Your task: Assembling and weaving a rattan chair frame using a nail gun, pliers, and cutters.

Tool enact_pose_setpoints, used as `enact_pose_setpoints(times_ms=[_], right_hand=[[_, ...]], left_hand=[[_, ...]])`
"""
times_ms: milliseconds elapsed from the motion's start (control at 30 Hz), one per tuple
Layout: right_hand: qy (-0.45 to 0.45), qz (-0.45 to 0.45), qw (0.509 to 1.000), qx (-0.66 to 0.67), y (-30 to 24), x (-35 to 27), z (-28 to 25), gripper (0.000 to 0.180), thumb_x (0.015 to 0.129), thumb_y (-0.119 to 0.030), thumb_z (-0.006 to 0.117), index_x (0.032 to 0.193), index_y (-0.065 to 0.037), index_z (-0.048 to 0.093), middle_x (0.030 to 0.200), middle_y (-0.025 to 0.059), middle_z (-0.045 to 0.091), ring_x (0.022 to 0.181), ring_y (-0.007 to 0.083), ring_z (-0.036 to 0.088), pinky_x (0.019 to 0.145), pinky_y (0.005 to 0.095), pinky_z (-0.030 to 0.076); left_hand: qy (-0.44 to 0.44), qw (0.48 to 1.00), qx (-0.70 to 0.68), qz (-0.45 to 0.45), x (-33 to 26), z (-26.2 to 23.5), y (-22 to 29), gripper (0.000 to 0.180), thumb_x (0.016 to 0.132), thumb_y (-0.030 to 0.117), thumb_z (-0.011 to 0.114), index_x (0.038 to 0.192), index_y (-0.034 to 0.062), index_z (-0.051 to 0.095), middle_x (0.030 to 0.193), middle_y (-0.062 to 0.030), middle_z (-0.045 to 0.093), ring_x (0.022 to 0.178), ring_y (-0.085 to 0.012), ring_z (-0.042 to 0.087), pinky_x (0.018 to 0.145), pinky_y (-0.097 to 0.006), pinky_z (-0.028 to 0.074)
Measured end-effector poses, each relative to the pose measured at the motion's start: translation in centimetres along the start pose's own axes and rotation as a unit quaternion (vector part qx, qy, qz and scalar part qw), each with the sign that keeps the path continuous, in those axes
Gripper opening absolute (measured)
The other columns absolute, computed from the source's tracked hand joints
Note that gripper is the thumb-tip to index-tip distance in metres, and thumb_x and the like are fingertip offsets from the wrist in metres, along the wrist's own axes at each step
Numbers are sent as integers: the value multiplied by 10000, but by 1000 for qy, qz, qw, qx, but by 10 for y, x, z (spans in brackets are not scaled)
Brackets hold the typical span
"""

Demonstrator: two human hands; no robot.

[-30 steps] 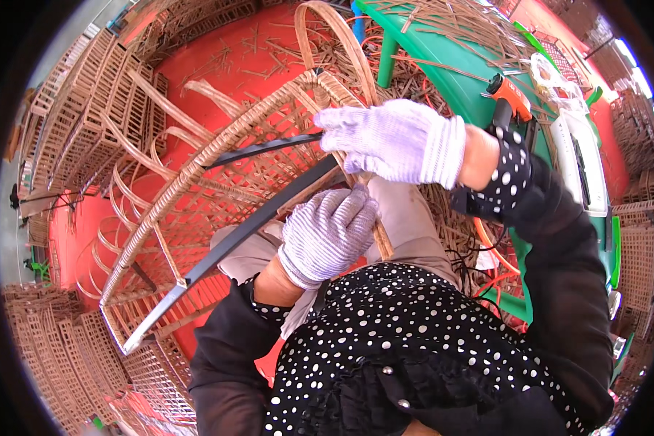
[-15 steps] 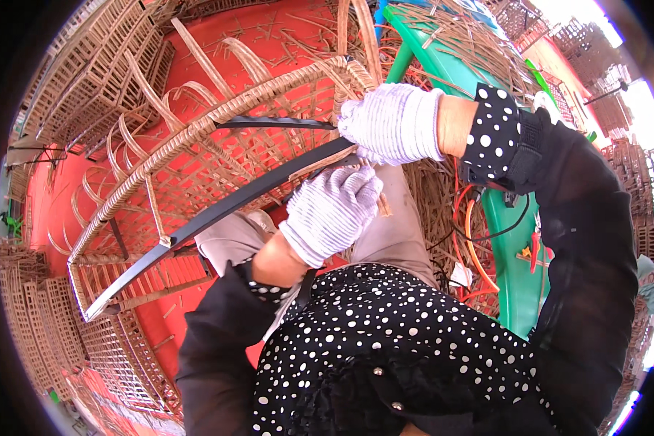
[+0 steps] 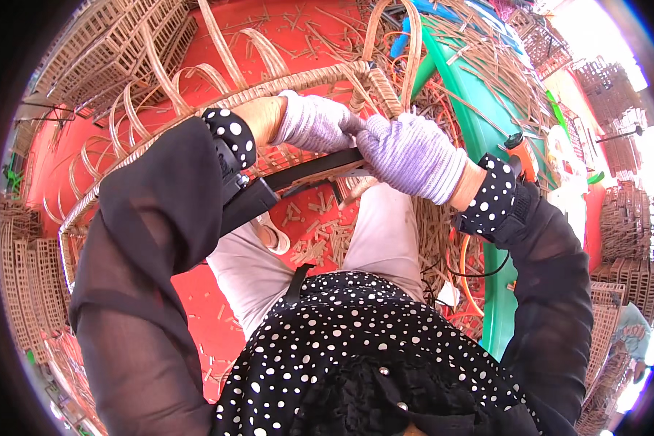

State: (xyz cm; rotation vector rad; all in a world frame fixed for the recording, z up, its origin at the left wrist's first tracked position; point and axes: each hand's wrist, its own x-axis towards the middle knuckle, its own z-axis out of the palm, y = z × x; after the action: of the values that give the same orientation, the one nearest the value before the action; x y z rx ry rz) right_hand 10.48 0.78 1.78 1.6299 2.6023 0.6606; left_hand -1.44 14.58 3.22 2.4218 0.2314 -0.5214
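A large half-woven wicker basket (image 3: 251, 91) leans across my lap, with loose strips looping up from its rim. Its frame includes a flat black bar (image 3: 312, 171). My left hand (image 3: 316, 123), in a pale striped knit glove, reaches over the rim with its fingers closed by the frame's corner. Whatever it pinches is hidden. My right hand (image 3: 414, 156), gloved alike, is closed round the corner end of the frame, where the black bar meets it. The fingertips of both hands meet there. Bent wicker strips (image 3: 414, 51) rise just behind my right hand.
On the right a green plastic bench (image 3: 458, 94) carries a heap of cut wicker strips (image 3: 509, 69). An orange-handled tool (image 3: 523, 156) lies by my right wrist. Stacked woven baskets (image 3: 116, 54) stand at far left. Wicker offcuts (image 3: 320, 232) litter the red floor between my legs.
My left hand has gone from below the black bar up over it to the rim, beside my right hand. The right hand has shifted slightly right and down. The basket has tilted a little.
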Motion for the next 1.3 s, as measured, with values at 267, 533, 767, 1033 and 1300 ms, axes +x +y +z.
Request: enact_pose_setpoints(times_ms=[267, 533, 767, 1033, 1300], right_hand=[[-81, 53, 994, 54, 3, 1, -8, 261, 765, -268, 574, 885, -39, 538, 761, 85, 526, 553, 268, 586, 475, 361, 486], [-78, 47, 964, 249, 16, -11, -16, 250, 768, -327, 598, 873, -101, 576, 852, 84, 561, 718, 269, 613, 595, 372, 495], [-76, 31, 966, 246, 19, -12, -14, 352, 739, -281, 609, 1041, -106, 570, 982, 106, 562, 856, 281, 595, 729, 375, 483], [-235, 24, 954, 187, 11, 15, -33, 315, 756, -292, 593, 958, -51, 584, 880, 133, 600, 826, 307, 597, 734, 396, 477], [-247, -11, 960, 132, 11, 21, -33, 209, 746, -206, 589, 882, -53, 630, 759, 155, 626, 743, 329, 618, 656, 401, 500]], left_hand=[[24, 950, 306, 59, -6, -31, 26, 202, 735, 255, 525, 811, 88, 609, 752, -132, 605, 716, -322, 585, 652, -416, 473], [229, 918, 282, 157, -47, 46, 41, 114, 748, 175, 550, 778, 66, 559, 659, -119, 545, 605, -261, 581, 495, -373, 464], [337, 884, 317, -73, -25, 120, 67, 151, 776, 166, 504, 770, 24, 555, 542, -98, 559, 479, -239, 582, 435, -378, 464], [361, 898, 214, -130, 0, 131, 69, 166, 768, 124, 479, 853, 6, 559, 606, -154, 596, 539, -274, 612, 467, -398, 484], [280, 943, 153, 96, -60, 53, 52, 232, 840, 264, 496, 850, 72, 625, 668, -147, 584, 614, -312, 582, 565, -392, 461]])
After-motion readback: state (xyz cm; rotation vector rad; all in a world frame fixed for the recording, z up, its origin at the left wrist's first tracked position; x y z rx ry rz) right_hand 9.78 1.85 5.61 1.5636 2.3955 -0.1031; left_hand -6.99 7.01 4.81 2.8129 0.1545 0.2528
